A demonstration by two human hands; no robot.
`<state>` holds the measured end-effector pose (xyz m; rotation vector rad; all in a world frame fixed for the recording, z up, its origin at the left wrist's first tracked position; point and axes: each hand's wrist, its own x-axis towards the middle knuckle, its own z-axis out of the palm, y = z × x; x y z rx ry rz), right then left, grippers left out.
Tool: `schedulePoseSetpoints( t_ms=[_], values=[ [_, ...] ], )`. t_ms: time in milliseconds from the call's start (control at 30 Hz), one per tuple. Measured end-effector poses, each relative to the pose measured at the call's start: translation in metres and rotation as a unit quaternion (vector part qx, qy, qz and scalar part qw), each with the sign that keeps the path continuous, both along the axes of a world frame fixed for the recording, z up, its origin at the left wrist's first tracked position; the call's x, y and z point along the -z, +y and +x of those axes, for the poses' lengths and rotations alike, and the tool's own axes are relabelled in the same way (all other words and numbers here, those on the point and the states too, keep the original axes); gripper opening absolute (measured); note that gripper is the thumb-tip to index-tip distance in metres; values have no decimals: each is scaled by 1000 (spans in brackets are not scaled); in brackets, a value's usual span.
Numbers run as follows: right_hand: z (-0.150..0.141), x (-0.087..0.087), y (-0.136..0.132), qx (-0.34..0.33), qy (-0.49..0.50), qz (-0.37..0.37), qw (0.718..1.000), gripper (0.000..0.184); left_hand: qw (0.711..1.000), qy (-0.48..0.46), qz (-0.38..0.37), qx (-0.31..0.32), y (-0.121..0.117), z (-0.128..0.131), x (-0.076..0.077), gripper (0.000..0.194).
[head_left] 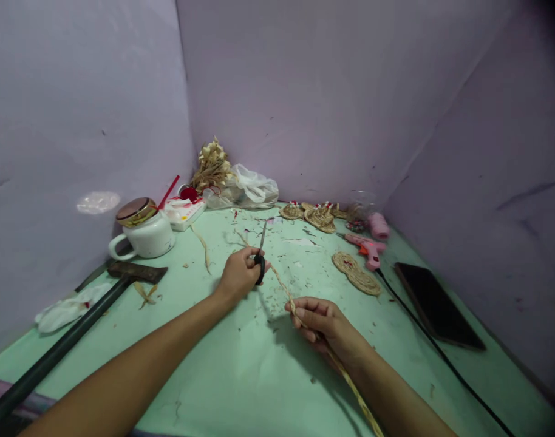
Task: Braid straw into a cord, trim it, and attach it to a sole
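My left hand [240,275] is closed around the black handle of a pair of scissors [260,262], whose blades point away toward the back of the table. A braided straw cord [283,286] runs from beside the scissors to my right hand [320,321], which pinches it between thumb and fingers. From there the cord trails under my right wrist toward the front edge. Whether my left fingers also grip the cord's far end is hard to make out. Right of my hands lies a flat coiled straw piece [356,274] shaped like a figure eight.
A hammer [130,274] and a lidded white mug [150,238] stand at left. Along the back are dried flowers [212,162], a plastic bag [248,187] and straw pieces [320,217]. At right lie a pink glue gun [369,247], its black cord and a dark tablet [436,306].
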<state>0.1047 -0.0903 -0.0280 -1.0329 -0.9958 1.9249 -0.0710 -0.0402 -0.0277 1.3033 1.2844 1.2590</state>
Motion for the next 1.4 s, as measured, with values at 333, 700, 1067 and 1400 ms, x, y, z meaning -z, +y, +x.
schedulePoseSetpoints(
  t_ms=[333,700,1067,1400],
  values=[
    [16,-3,12,44,137,-50,988,24,799,485,297,195,-30,-15,-14,47],
    [21,-8,12,-1,153,-98,983,21,756,524,326,219,-28,-13,-9,53],
    [21,-8,11,-25,127,-79,988,26,737,544,325,236,-31,-10,-7,54],
    [21,-9,8,-44,85,-13,995,24,721,567,317,243,-32,-11,-13,55]
  ],
)
